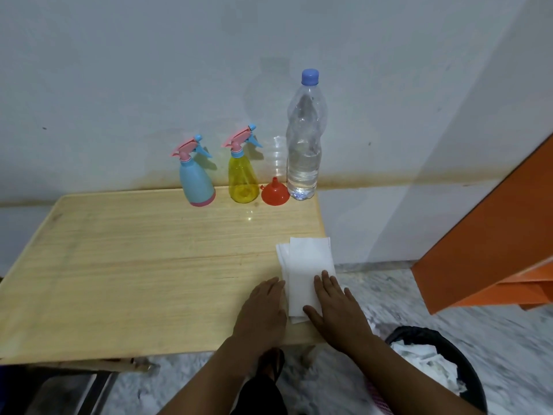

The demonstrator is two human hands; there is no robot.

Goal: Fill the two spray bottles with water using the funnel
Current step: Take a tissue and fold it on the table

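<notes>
A blue spray bottle (196,178) and a yellow spray bottle (243,172), both with pink trigger heads on, stand upright at the back of the wooden table (119,265). A red funnel (274,193) sits mouth-down beside them. To its right stands a tall clear water bottle (304,145) with a blue cap, about a third full. My left hand (263,307) lies flat on the table beside a stack of white tissues (305,271). My right hand (335,304) rests flat on the tissues' near right part. Neither hand holds anything.
Clear plastic cups (278,157) stand stacked behind the funnel against the wall. A black bin (443,363) with crumpled paper sits on the floor at the lower right. An orange board (493,250) leans at the right. The tissues overhang the table's right edge.
</notes>
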